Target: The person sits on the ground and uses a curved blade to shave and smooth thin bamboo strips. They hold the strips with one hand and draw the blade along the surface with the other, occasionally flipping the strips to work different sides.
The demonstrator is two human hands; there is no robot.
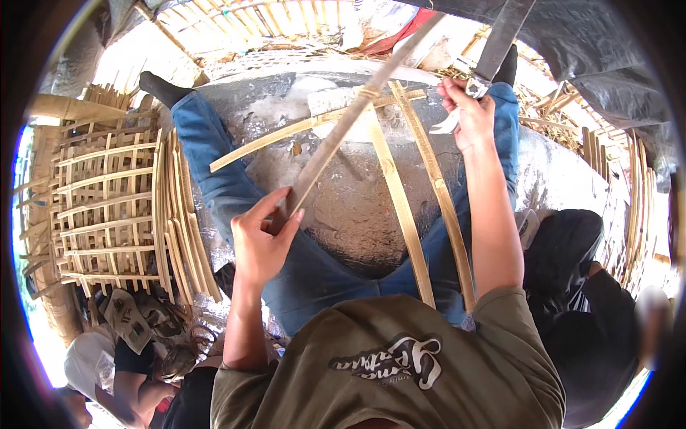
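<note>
My left hand (263, 236) is closed on the near end of a long brown bamboo strip (343, 125), pinched between thumb and fingers. The strip slants up and away to the right, with a node partway along. In my right hand (469, 118) is a machete (502, 39), its handle wrapped in pale cloth and its broad dark blade pointing away from me. The blade stands apart from the strip. Between my legs lie two split bamboo slats (395, 196) (434, 175), running from near my lap to the far side. A curved slat (271, 136) crosses behind the held strip.
A woven bamboo lattice (107, 207) is at the left, with a stack of slats (179, 222) beside it. More slats (636, 200) stand at the far right. People sit close behind on both sides, one in dark clothes (572, 307). Black plastic sheeting (607, 43) hangs upper right.
</note>
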